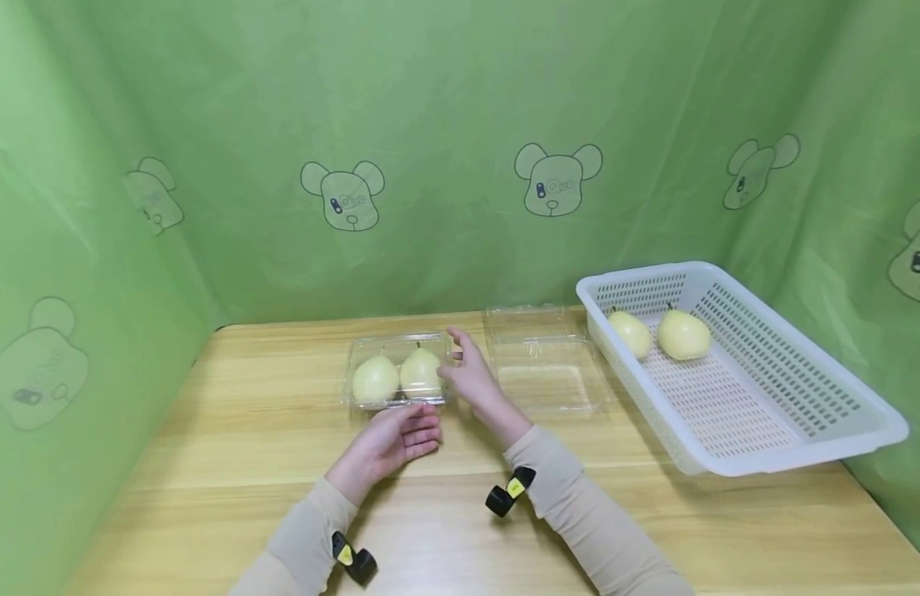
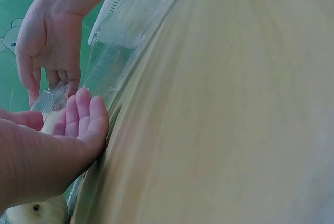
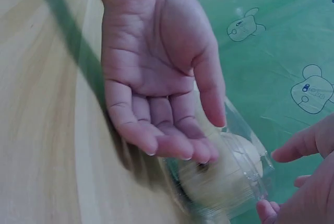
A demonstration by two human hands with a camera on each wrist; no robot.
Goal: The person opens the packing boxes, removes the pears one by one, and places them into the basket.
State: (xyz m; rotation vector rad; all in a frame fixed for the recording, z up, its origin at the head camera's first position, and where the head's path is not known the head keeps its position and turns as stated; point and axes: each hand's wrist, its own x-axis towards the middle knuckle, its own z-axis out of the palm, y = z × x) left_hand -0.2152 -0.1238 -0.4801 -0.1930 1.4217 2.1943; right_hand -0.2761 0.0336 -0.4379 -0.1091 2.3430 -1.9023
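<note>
A clear plastic clamshell box (image 1: 398,338) lies on the table, its lid down over two pale yellow pears, a left pear (image 1: 375,381) and a right pear (image 1: 421,372). My left hand (image 1: 394,439) is at the front edge of the box, palm turned inward and fingers loosely bent. Beside the box's right end is my right hand (image 1: 470,374), thumb and fingers spread a little and bent. In the right wrist view its fingertips (image 3: 175,147) come near the box's end; whether they touch it I cannot tell.
A second clear clamshell (image 1: 549,385) lies unfolded right of the right hand. Farther right, a white perforated basket (image 1: 758,463) holds two pears (image 1: 684,335). Green printed curtains (image 1: 445,83) stand behind and at both sides of the wooden table (image 1: 266,397).
</note>
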